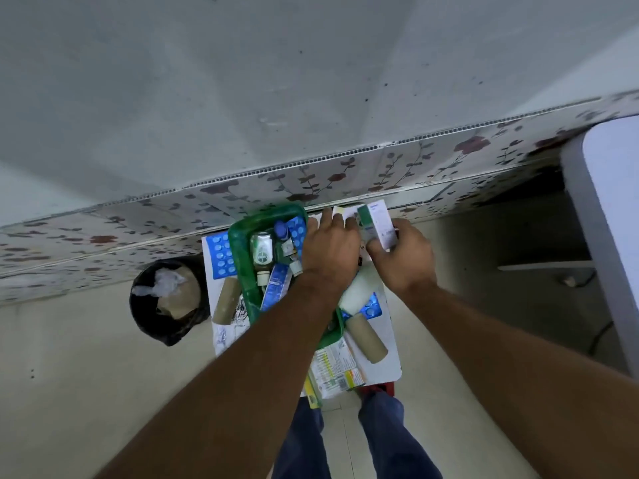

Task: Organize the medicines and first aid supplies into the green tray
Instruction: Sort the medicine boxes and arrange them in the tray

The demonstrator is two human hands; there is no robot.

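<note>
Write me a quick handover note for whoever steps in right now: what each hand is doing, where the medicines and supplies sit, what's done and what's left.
Right hand: gripping a white and green medicine box, held above the small white table.
Left hand: reaching over another small box at the table's far edge; grip unclear.
Green tray: already holds a bottle, a blue-capped vial, a blue carton and a blister pack.
Still outside: blue blister pack left of the tray, two brown rolls, a white roll, printed packets at the near edge.
Left to do: move these into the tray.
</note>
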